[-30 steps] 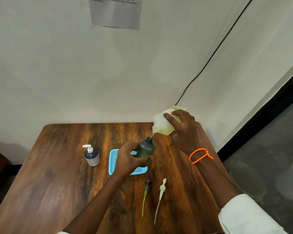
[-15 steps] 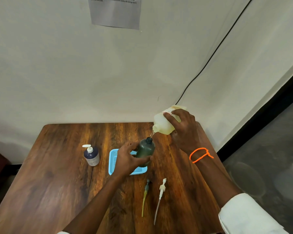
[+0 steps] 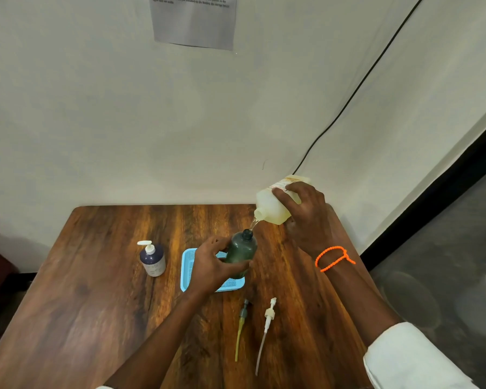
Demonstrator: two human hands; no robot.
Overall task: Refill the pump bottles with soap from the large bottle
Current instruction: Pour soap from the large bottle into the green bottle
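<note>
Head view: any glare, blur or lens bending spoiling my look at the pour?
Head view: soft glare streaks the table at lower left; the wide lens bows the wall cable; the stream from the large bottle into the green bottle is thin and faint; the paper notice is too blurred to read.

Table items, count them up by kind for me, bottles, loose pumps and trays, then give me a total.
Bottles: 3 — the large bottle, the green bottle, the blue bottle
Loose pumps: 2 — the green pump, the white pump
Trays: 1 — the blue tray
Total: 6
</note>
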